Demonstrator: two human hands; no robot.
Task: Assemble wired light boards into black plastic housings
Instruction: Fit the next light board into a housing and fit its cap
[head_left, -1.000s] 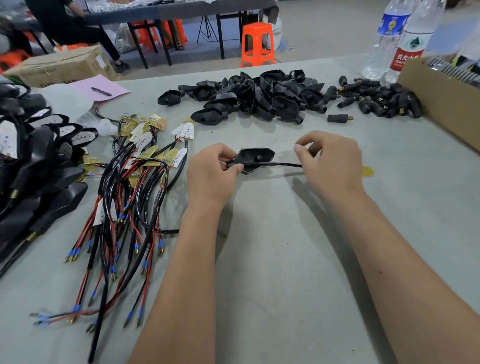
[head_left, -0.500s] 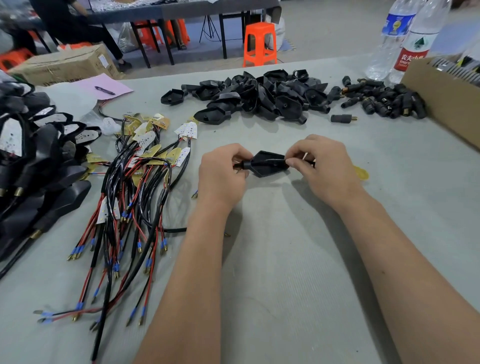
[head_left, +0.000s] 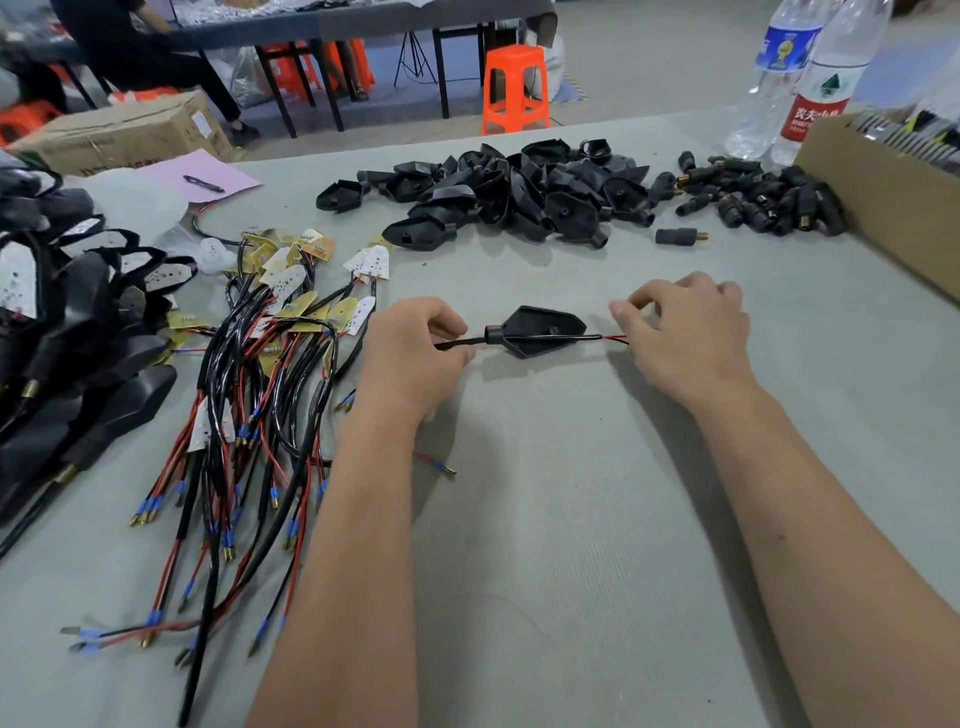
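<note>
A black plastic housing (head_left: 540, 328) lies on the grey table between my hands, with a black sleeved wire (head_left: 563, 339) threaded through its neck. My left hand (head_left: 415, 353) pinches the wire where it leaves the neck on the left. My right hand (head_left: 685, 332) holds the wire's red and black end to the right of the housing; the light board itself is hidden under that hand. A bundle of wired light boards (head_left: 270, 364) lies to the left. Empty housings (head_left: 514, 192) are piled at the back.
Finished black assemblies (head_left: 67, 353) are stacked at the far left. Small black connectors (head_left: 763, 197) lie at the back right beside a cardboard box (head_left: 883, 208) and two water bottles (head_left: 810, 78). A pink sheet with a pen (head_left: 205, 179) sits at the back left.
My right hand has moved right, away from the housing, drawing the wire out so its red and black end shows. The left hand has slid left along the wire.
</note>
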